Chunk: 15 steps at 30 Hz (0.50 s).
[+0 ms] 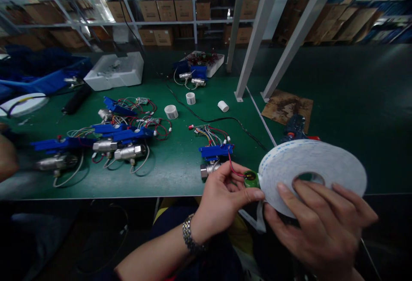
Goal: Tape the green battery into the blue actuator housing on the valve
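Note:
My left hand [220,206] pinches a small green wire-leaded battery [251,178] between thumb and fingers, with its end face toward me. A red wire runs from it to a blue plastic housing [216,151] on a metal valve [207,170], which has a circuit board and loose wires behind it. My right hand [322,225] is closed on a large roll of white tape [341,165], some fingers in its core. The roll's left edge meets the battery, and a loose strip of tape [260,217] hangs below. Exact contact between tape and battery is partly hidden.
Several blue-housed valves with wires [128,134] lie on the green table [180,178] at left. White rings [171,111], a black cable [222,119], a foam box [114,71] and metal posts [257,36] stand beyond. A blue-black tool [294,127] lies behind the roll. Another person's hand [6,156] shows far left.

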Each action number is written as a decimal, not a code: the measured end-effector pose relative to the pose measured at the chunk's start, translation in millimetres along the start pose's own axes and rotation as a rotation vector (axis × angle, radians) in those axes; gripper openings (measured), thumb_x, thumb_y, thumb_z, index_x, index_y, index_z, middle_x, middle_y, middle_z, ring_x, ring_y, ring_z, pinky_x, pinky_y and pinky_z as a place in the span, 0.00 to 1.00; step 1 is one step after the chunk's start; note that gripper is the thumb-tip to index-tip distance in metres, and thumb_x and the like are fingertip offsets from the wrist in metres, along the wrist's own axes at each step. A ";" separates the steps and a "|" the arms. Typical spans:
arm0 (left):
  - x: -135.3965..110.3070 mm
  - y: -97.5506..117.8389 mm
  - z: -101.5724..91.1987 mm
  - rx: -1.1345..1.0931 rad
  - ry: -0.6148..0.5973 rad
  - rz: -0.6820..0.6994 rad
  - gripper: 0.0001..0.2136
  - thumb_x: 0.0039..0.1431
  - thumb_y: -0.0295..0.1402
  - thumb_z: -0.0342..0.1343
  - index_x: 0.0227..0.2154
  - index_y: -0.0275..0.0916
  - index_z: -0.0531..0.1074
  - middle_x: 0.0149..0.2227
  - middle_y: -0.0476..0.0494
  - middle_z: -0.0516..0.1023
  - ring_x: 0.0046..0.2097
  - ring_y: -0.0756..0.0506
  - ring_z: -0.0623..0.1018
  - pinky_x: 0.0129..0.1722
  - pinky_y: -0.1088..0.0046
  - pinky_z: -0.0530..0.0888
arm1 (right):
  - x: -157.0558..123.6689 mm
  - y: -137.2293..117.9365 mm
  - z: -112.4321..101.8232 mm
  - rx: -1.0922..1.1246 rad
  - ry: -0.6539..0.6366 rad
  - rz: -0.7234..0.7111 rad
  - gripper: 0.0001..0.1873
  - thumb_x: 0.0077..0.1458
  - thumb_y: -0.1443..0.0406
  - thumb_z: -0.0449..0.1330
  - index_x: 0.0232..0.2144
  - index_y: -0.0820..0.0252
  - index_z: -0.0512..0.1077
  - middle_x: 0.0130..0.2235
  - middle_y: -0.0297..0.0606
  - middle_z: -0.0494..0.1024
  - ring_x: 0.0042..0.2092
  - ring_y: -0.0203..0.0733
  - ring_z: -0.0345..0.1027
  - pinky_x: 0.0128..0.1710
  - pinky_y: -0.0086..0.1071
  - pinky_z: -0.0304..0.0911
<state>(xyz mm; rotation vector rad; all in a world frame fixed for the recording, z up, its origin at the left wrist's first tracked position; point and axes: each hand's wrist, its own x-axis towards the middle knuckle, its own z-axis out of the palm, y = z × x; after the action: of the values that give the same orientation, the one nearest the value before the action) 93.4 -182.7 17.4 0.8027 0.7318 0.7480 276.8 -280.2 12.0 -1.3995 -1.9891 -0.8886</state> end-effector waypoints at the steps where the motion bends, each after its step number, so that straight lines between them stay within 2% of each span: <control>1: 0.7 -0.9 0.6 -0.012 0.016 0.001 0.27 0.36 0.35 0.84 0.36 0.36 0.76 0.30 0.53 0.76 0.31 0.53 0.73 0.32 0.78 0.68 | -0.5 -4.3 1.9 -0.004 -0.004 0.030 0.18 0.64 0.63 0.72 0.51 0.66 0.75 0.48 0.50 0.79 0.44 0.57 0.72 0.62 0.56 0.57; 5: 0.4 -9.0 6.3 -0.172 0.079 0.032 0.24 0.41 0.36 0.82 0.38 0.36 0.77 0.31 0.51 0.78 0.33 0.53 0.74 0.36 0.78 0.70 | -1.9 -20.3 10.1 -0.038 0.004 0.162 0.17 0.65 0.64 0.70 0.52 0.66 0.74 0.46 0.52 0.78 0.43 0.60 0.72 0.57 0.57 0.61; 10: -3.6 -23.9 19.9 -0.404 0.127 0.004 0.20 0.47 0.35 0.80 0.39 0.36 0.78 0.31 0.51 0.77 0.31 0.53 0.73 0.35 0.79 0.71 | -4.5 -38.4 24.8 0.104 0.141 0.476 0.15 0.65 0.66 0.67 0.52 0.63 0.73 0.45 0.51 0.77 0.46 0.62 0.72 0.54 0.59 0.63; 13: -2.5 -21.9 24.0 -0.484 0.131 -0.007 0.19 0.49 0.35 0.79 0.39 0.35 0.79 0.33 0.50 0.77 0.30 0.55 0.71 0.32 0.81 0.71 | -18.3 -44.2 29.6 0.138 0.205 0.581 0.16 0.62 0.66 0.69 0.51 0.60 0.73 0.45 0.48 0.77 0.46 0.60 0.72 0.53 0.59 0.65; 15: -0.2 -15.1 23.0 -0.513 0.185 0.044 0.19 0.48 0.38 0.80 0.38 0.36 0.79 0.36 0.50 0.78 0.31 0.55 0.72 0.32 0.82 0.72 | -36.2 -36.5 27.4 0.089 0.224 0.615 0.17 0.62 0.65 0.70 0.51 0.59 0.74 0.45 0.47 0.77 0.45 0.60 0.72 0.54 0.59 0.65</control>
<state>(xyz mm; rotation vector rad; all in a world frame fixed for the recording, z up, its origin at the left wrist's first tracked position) 116.1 -198.2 16.3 0.2867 0.6468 1.0065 251.7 -289.2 -39.8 -1.6405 -1.2957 -0.6268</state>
